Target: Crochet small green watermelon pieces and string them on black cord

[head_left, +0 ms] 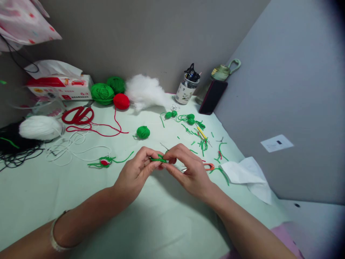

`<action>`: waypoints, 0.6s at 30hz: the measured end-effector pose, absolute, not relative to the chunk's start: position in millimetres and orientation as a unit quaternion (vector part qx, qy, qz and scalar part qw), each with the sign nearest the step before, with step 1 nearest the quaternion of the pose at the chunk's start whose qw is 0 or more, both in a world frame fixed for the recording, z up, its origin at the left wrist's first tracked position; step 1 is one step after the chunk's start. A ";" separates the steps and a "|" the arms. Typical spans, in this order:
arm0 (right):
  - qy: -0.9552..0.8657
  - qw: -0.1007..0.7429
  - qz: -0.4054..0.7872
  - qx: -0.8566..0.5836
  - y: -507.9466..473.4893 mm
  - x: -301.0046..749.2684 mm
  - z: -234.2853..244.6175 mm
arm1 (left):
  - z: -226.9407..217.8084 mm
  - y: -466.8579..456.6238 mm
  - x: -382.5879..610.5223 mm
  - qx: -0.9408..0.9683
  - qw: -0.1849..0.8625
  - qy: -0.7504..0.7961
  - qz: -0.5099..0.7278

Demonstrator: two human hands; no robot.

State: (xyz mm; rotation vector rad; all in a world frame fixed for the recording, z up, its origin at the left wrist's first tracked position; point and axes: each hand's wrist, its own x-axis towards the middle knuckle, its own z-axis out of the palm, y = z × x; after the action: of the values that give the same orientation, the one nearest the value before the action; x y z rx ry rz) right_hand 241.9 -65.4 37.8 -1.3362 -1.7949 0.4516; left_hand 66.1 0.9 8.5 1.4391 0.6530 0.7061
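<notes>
My left hand (136, 172) and my right hand (188, 169) meet over the pale green table (151, 223), both pinching a small green crocheted piece (159, 158) between thumbs and fingertips. A thin needle or hook (164, 146) pokes up behind it. A small green and red crocheted piece (105, 162) with green yarn tails lies on the table to the left of my left hand. Orange-handled small scissors (208, 166) lie just behind my right hand.
Green yarn balls (102, 93), a red ball (121, 101), white stuffing (145, 93), red scissors (78, 116), white yarn (40, 127), a tissue box (60, 86), a jar (185, 90), a phone (212, 97) and a bottle (221, 73) stand at the back. Green offcuts (202, 140) and a tissue (248, 176) lie to the right.
</notes>
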 end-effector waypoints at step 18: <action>-0.714 0.438 0.163 -0.522 -65.4 240.2 39.3 | 9.3 5.5 65.2 0.716 0.553 0.239 0.354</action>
State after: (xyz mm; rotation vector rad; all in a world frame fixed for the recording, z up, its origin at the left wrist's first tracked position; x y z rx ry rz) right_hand 240.2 -65.4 39.3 -1.2974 -1.7746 0.4058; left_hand 65.2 5.5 9.3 1.6920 0.5648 0.8357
